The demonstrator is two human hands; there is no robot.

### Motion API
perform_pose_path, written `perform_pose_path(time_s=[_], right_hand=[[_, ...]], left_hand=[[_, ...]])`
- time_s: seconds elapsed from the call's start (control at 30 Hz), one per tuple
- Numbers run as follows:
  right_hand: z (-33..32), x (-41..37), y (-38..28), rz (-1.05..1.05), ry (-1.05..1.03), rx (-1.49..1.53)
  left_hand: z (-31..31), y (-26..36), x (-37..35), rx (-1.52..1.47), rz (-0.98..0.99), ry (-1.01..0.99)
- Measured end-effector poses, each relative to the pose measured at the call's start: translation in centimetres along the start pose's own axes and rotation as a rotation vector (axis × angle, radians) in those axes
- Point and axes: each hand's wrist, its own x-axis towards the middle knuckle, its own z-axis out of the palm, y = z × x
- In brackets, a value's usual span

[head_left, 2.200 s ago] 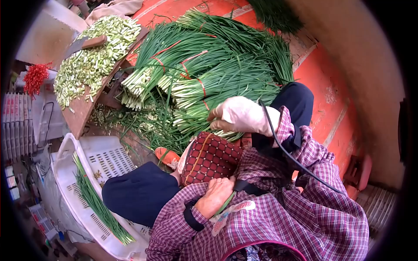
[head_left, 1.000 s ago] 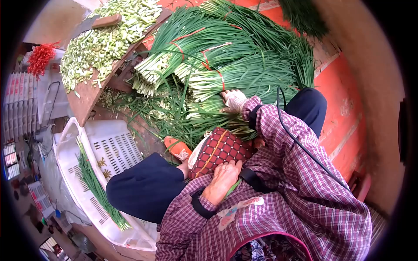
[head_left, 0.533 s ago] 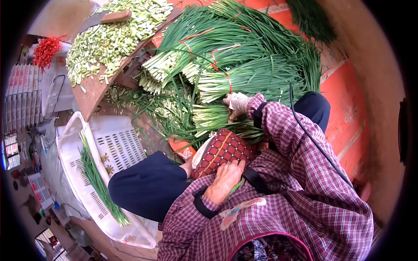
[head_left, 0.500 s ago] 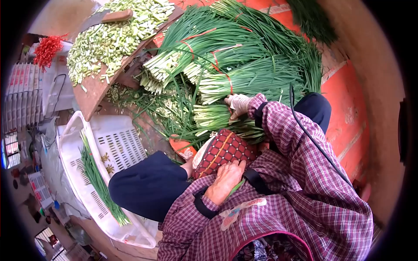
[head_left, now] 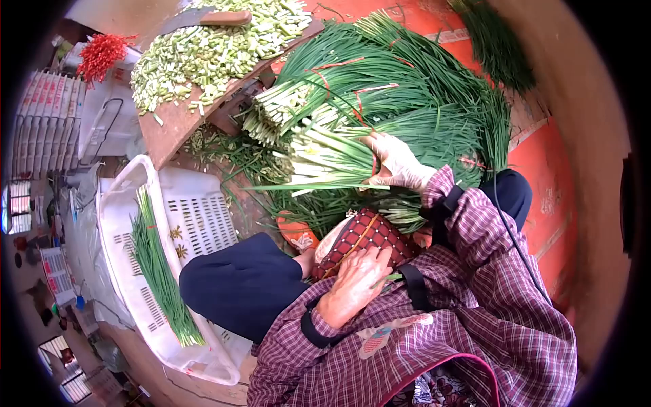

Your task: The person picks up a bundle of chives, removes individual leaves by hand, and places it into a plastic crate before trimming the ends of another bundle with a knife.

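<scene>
My right hand (head_left: 399, 161), in a pale glove, is closed around a bunch of garlic chives (head_left: 325, 154) near its red tie. The pale cut ends point left, and one long stalk sticks out below them. More tied bunches (head_left: 413, 74) lie heaped behind and to the right. My left hand (head_left: 356, 283) is bare and rests in my lap with curled fingers, against a red checkered padded item (head_left: 366, 234). A bit of green leaf (head_left: 393, 277) shows beside its fingers; what the palm covers is hidden.
A white slotted basket (head_left: 156, 210) at my left holds one chive bunch (head_left: 159, 271). Chopped pale stems (head_left: 224, 57) and a knife (head_left: 224, 18) lie on a wooden board (head_left: 173, 129). Red ties (head_left: 102, 57) hang at the upper left. Loose trimmings (head_left: 227, 149) litter the floor below the board.
My right hand has lifted the bunch from the front of the heap, its cut ends now raised. My left hand stays in my lap. The view has shifted slightly.
</scene>
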Motion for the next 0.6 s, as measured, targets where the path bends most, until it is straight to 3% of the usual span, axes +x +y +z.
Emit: perform_pose_path(time_s=[0.03,0.13,0.17,0.23,0.3,0.37,0.43,0.5,0.6], right_hand=[[-1.5,0.3,-1.3,-0.111,0.161,0.037],[-5.7,0.0,-5.8,-0.116,0.391,0.267],[-6.0,0.2,-6.6,-0.122,0.469,0.54],[-7.7,1.1,-8.3,-0.124,0.584,0.393],[-8.3,2.1,-9.3,-0.155,0.74,0.118],[-9.0,2.3,-11.8,-0.13,0.829,0.094],[-9.8,2.9,-13.4,-0.219,0.87,0.053],[-10.5,3.2,-15.1,-0.246,0.806,0.042],[-11.0,4.7,-17.0,-0.282,0.689,0.505]], left_hand=[[-1.1,0.2,0.0,0.008,0.009,0.013],[-5.8,0.9,-0.3,-0.179,-0.021,0.105],[-7.6,1.0,-0.6,-0.183,-0.004,0.121],[-10.6,1.5,-1.6,-0.254,-0.149,0.13],[-12.7,1.1,-2.6,-0.262,-0.164,0.368],[-14.9,1.2,-3.9,-0.354,-0.284,0.561],[-15.5,-0.3,-4.2,-0.327,-0.191,0.841],[-16.7,-0.4,-4.6,-0.25,-0.224,0.893],[-18.9,-0.3,-3.4,-0.059,-0.143,0.877]])
